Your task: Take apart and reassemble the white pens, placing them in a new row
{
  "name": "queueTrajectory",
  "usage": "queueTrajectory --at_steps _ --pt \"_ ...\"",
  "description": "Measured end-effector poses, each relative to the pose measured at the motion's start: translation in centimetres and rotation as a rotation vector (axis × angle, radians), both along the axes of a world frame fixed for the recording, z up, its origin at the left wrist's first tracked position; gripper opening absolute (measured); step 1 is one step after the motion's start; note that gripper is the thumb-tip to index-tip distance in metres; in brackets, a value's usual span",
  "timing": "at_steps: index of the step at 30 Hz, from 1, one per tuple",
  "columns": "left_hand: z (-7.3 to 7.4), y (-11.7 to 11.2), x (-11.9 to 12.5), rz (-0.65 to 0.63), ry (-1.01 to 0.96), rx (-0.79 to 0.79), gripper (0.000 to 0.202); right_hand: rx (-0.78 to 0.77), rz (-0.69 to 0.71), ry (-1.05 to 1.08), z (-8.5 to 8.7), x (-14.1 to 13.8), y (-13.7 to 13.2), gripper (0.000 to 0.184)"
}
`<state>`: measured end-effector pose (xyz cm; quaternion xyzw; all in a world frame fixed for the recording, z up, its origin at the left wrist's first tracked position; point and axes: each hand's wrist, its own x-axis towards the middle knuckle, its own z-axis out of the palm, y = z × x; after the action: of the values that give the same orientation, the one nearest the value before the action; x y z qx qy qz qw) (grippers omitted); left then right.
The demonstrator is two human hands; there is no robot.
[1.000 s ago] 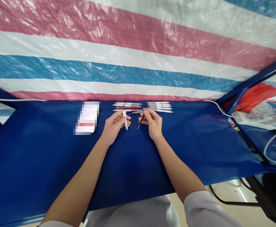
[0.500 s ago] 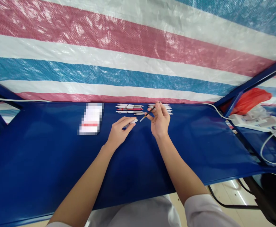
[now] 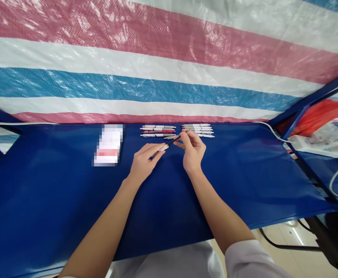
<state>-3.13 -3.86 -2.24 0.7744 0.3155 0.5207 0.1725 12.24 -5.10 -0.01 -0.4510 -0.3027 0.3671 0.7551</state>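
My left hand (image 3: 145,158) is closed on a white pen barrel (image 3: 164,148), which sticks out past the thumb and fingertips toward the right. Between the thumb and finger of my right hand (image 3: 193,150) is a thin dark pen refill (image 3: 175,139). The refill's lower end is in the open end of the barrel. Just beyond the hands lie two groups of pens: the left group has white pens and a red pen (image 3: 160,132), the right group white and grey pens (image 3: 199,126). Part of a grey pen piece (image 3: 170,136) shows between the hands.
A blurred-out white phone-like rectangle (image 3: 108,146) lies on the blue table (image 3: 70,200) at the left. Behind rises a striped plastic sheet (image 3: 128,88). To the right, beyond a blue frame post, are a red bag (image 3: 322,116), a white power strip (image 3: 316,146) and cables.
My right hand has moved slightly left and down, bringing the refill from beside the barrel into its open end. My left hand has barely moved. The camera view has shifted a little.
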Motion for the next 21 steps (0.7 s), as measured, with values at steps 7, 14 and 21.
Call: queueTrajectory --at_steps 7,14,21 --pt "-0.09 0.35 -0.11 0.030 0.045 0.044 0.021 -0.083 0.021 -0.048 -0.65 -0.25 -0.43 0.023" --pt "-0.31 0.15 -0.12 0.024 0.037 -0.065 0.020 -0.071 0.066 -0.105 -0.92 -0.86 -0.61 0.019" --pt "-0.35 -0.01 0.09 0.042 0.028 -0.047 0.019 -0.083 0.090 -0.094 -0.75 -0.89 -0.69 0.017"
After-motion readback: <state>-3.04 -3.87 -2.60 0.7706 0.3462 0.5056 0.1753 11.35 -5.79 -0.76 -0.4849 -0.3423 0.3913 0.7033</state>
